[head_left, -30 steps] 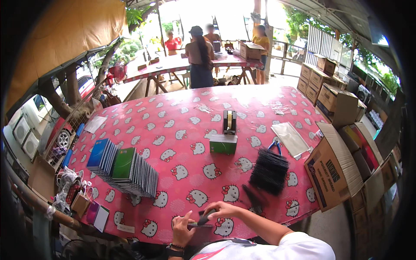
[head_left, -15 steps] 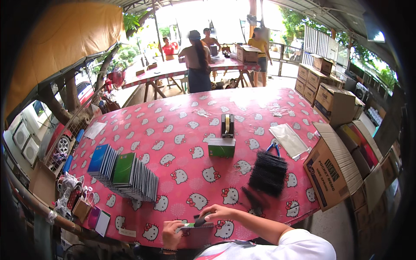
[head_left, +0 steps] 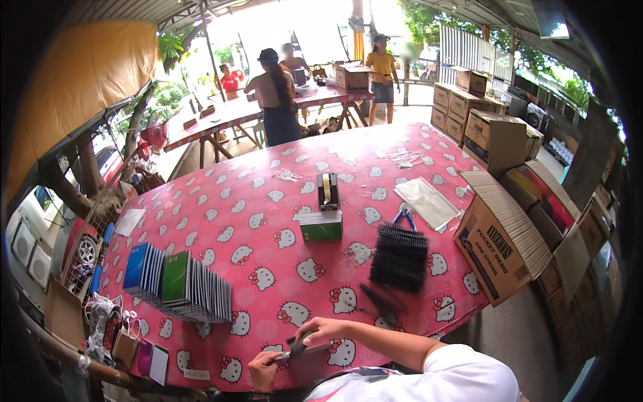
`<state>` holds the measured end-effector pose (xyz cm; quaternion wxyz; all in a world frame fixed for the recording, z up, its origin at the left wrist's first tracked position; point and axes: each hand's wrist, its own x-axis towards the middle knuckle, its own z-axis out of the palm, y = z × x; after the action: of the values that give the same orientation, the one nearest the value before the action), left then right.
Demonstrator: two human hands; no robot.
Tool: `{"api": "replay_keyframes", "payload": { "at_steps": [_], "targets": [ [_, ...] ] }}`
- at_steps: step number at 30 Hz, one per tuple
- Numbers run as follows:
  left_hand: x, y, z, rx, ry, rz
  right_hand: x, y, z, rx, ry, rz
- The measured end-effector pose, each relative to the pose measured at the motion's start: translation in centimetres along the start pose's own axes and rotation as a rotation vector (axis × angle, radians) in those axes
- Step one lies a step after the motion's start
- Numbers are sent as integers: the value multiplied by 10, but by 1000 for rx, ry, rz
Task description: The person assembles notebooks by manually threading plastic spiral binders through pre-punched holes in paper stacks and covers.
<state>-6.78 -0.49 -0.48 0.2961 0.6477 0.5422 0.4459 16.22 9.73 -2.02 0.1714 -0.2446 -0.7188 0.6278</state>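
Near the table's front edge, my left hand (head_left: 263, 370) is closed on one end of a small notebook (head_left: 284, 356), seen nearly edge-on with a little green and white showing. My right hand (head_left: 321, 331) pinches a dark, rounded object (head_left: 297, 348) against that notebook's upper edge; its kind cannot be made out. Beyond my right forearm lie loose black spiral coils (head_left: 380, 305), and past them a thick pile of black coils (head_left: 400, 258). To the left of my hands, blue and green spiral notebooks (head_left: 175, 278) stand in rows.
Blue-handled pliers (head_left: 404, 216) lie behind the coil pile. A tape dispenser (head_left: 328, 192) stands behind a green memo stack (head_left: 321, 228). Clear plastic sleeves (head_left: 429, 203) lie farther right. An open carton (head_left: 499, 248) borders the right edge. People work at a far table (head_left: 231, 117).
The whole view has swung a little to the right. My right hand and the dark object have come slightly closer to my left hand along the notebook, which now tilts more.
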Motion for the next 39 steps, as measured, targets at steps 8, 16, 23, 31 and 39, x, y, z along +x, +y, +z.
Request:
{"api": "replay_keyframes", "payload": {
  "at_steps": [8, 16, 23, 31, 39],
  "targets": [
    [-2, -2, 0, 20, 4, -16, 10, -5, 6, 48, -51, -49],
    [-6, -10, 2, -153, 22, -72, -8, -19, -26, -471, 442, -292],
    [12, 31, 10, -186, -40, -114, -9, -60, 19, -512, 277, -346],
    [10, 41, 7, -348, 38, -221, -5, -78, 37, -556, 246, -434],
    [4, 29, 7, -443, 34, -253, -3, -67, 44, -508, 285, -416]
  ]
}}
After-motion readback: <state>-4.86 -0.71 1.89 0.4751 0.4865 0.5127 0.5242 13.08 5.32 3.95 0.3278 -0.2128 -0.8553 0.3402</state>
